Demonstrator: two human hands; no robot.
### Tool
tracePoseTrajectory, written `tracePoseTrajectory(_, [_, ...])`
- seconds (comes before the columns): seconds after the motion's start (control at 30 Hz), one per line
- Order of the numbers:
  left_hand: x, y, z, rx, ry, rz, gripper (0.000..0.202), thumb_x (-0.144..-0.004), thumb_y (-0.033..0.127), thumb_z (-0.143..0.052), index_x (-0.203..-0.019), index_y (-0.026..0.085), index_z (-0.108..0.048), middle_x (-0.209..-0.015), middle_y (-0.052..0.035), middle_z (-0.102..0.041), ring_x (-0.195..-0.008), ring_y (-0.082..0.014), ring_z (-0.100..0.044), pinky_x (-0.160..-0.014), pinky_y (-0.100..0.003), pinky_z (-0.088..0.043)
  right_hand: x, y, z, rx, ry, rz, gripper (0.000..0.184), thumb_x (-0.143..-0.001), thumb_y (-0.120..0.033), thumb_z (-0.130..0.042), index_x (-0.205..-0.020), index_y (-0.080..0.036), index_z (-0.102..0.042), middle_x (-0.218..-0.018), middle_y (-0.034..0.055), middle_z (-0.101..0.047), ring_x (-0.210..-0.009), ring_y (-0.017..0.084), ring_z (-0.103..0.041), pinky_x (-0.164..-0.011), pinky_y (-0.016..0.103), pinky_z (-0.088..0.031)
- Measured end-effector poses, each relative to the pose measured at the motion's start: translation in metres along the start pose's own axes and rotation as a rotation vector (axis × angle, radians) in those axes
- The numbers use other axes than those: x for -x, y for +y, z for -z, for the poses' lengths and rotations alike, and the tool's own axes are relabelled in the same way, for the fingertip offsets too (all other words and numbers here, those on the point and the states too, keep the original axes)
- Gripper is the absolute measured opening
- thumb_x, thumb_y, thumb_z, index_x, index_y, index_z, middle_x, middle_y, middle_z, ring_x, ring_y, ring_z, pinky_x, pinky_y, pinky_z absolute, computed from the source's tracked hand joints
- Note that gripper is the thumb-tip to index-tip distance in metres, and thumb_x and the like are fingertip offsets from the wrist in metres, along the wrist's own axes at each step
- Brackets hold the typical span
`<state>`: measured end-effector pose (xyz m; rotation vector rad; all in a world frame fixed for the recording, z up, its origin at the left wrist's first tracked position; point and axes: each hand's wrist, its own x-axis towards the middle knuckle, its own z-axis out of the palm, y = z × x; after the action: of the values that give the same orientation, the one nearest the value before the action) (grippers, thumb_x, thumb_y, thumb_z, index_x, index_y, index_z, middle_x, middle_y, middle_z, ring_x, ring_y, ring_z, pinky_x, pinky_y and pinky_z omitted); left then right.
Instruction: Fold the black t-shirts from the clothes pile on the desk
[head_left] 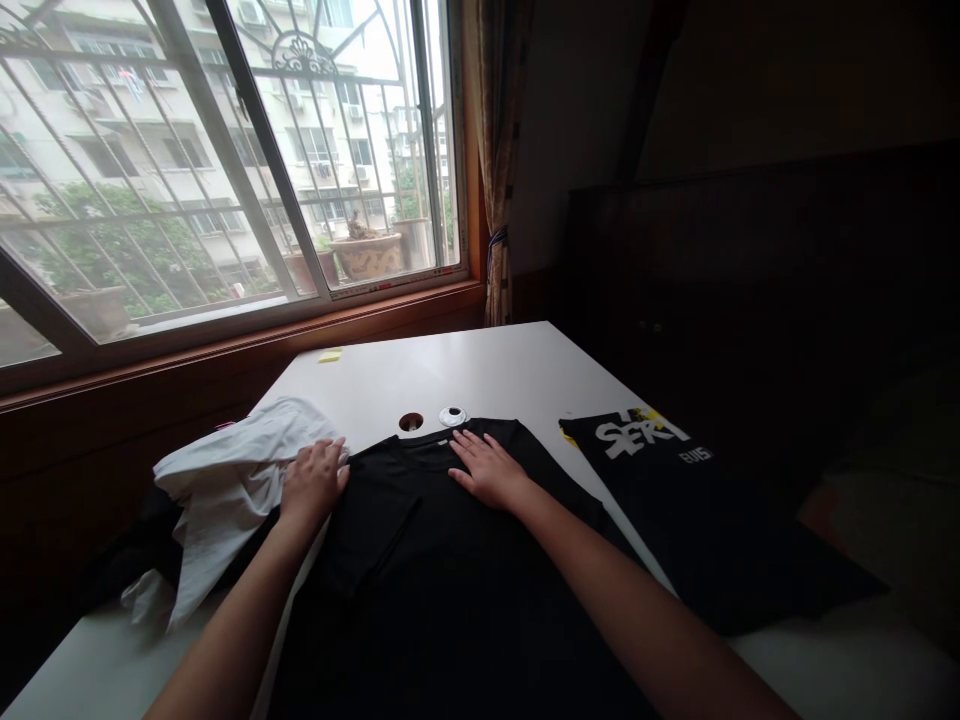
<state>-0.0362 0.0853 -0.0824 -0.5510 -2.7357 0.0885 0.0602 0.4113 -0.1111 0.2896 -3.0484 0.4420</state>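
Rests both bare hands palm down at the top of a black T-shirt [450, 600], spread across a white table [487, 365] with its collar [420, 452] toward a barred window [330, 140]. Lays the right hand [489, 472] flat over the shirt just below the neckline, fingers fanned apart, taking hold of nothing. Places the left hand [315, 482] at the shirt's left shoulder, right beside a rumpled white garment [225, 495], fingers loosely extended and closed around nothing; unclear whether also touching the white cloth. Stretches both forearms in from the lower edge of the scene, the right one across the shirt. Includes, just beyond the collar, a round hole [411, 423] in the tabletop and, beside it, a white ring [452, 416]; toward the far left corner, a yellow patch [330, 355]. Features, at the table's right side, a dark garment [720, 530] with large white lettering; past the far end, a tied curtain [499, 170].
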Motion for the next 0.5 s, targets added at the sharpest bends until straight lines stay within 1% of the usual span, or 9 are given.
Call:
tracePoseTrajectory(0.07, [-0.004,-0.009,-0.003,-0.019,-0.039,0.016,0.043,-0.098,0.038,-0.049,-0.138,0.024,-0.056,-0.126,-0.0125,-0.065,-0.116,-0.0334,-0.059,-0.092,-0.042,-0.05,0.0,0.0,0.0,0.0,-0.001,-0.002,0.071,-0.101,-0.062,-0.026,-0.16,-0.022,-0.03,-0.168,0.0053,-0.022,-0.156,0.022,-0.014,-0.126,0.046,-0.008])
tracePoseTrajectory(0.13, [-0.007,-0.012,-0.006,-0.029,-0.069,0.02,0.037,-0.1,0.039,-0.046,-0.13,0.024,-0.061,-0.12,-0.0107,-0.067,-0.111,-0.0303,-0.061,-0.089,-0.038,-0.05,0.0,0.0,0.0,0.0,0.001,-0.003,0.071,-0.101,-0.062,-0.026,-0.16,-0.021,-0.03,-0.168,0.0054,-0.022,-0.156,0.022,-0.014,-0.126,0.046,-0.008])
tracePoseTrajectory(0.23, [-0.012,-0.011,-0.008,-0.031,-0.092,0.036,0.031,-0.102,0.036,-0.042,-0.115,0.021,-0.066,-0.117,-0.0104,-0.067,-0.108,-0.0273,-0.064,-0.085,-0.033,-0.049,0.0,0.0,0.0,-0.002,0.008,0.0,0.072,-0.101,-0.062,-0.026,-0.16,-0.021,-0.031,-0.167,0.0053,-0.023,-0.156,0.022,-0.015,-0.126,0.046,-0.008])
tracePoseTrajectory(0.3, [-0.017,-0.011,-0.006,-0.024,-0.106,0.049,0.028,-0.101,0.032,-0.042,-0.106,0.019,-0.067,-0.112,-0.0103,-0.069,-0.101,-0.0254,-0.067,-0.08,-0.031,-0.049,0.0,0.0,0.0,-0.002,0.011,0.0,0.072,-0.101,-0.062,-0.026,-0.159,-0.021,-0.032,-0.167,0.0053,-0.023,-0.156,0.022,-0.014,-0.126,0.046,-0.008])
tracePoseTrajectory(0.4, [-0.025,-0.017,0.002,-0.002,-0.112,0.075,0.024,-0.098,0.031,-0.046,-0.1,0.019,-0.067,-0.107,-0.009,-0.071,-0.088,-0.0226,-0.07,-0.073,-0.029,-0.049,0.0,0.001,0.0,-0.005,0.01,-0.004,0.071,-0.101,-0.062,-0.026,-0.159,-0.022,-0.032,-0.168,0.0052,-0.023,-0.156,0.022,-0.014,-0.126,0.046,-0.008])
tracePoseTrajectory(0.5, [-0.034,-0.033,0.02,0.017,-0.057,0.136,0.025,-0.097,0.033,-0.047,-0.102,0.019,-0.067,-0.108,-0.0089,-0.072,-0.088,-0.0225,-0.07,-0.072,-0.029,-0.049,0.0,0.001,0.0,-0.007,0.008,-0.001,0.072,-0.101,-0.062,-0.026,-0.159,-0.021,-0.032,-0.167,0.0051,-0.023,-0.156,0.022,-0.015,-0.126,0.046,-0.008])
